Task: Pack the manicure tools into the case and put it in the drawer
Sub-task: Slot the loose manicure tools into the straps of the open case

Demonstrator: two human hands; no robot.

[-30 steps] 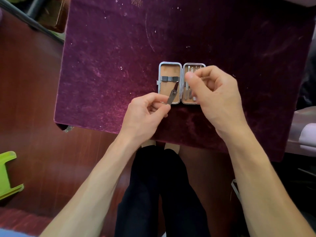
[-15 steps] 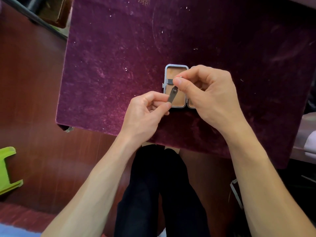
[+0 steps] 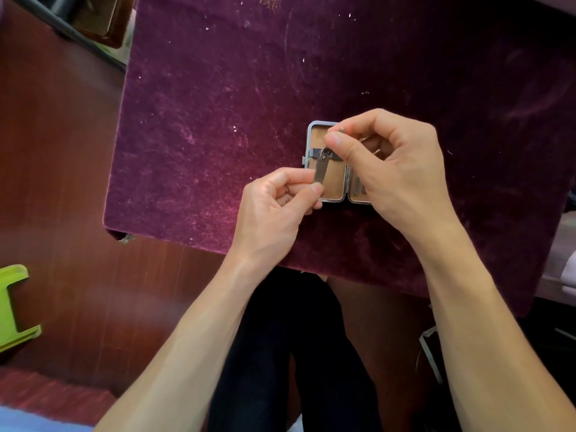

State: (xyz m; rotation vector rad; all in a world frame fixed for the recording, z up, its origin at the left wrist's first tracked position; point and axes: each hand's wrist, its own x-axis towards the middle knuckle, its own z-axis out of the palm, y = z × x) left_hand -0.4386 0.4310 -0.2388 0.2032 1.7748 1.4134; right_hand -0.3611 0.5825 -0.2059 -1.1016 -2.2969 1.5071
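A small metal-rimmed manicure case [image 3: 309, 141] lies open on the purple velvet table [image 3: 218, 120], its tan lining facing up. My left hand [image 3: 274, 210] pinches the lower end of a steel nail clipper [image 3: 321, 169]. The clipper's upper end sits at the black elastic strap [image 3: 314, 154] across the left half. My right hand [image 3: 396, 169] is curled over the right half, its thumb and forefinger pinching at the strap beside the clipper's head. A few steel tools [image 3: 360, 190] show under that hand; most of the right half is hidden.
The case sits near the table's front edge, above my dark trousers [image 3: 296, 353]. Reddish wood floor lies to the left, with a green plastic object [image 3: 15, 307] at the far left. A brown box [image 3: 103, 20] stands at the top left. No drawer is in view.
My right hand has moved left from the right half to the strap. My left hand has pushed the clipper up so that its head reaches the strap.
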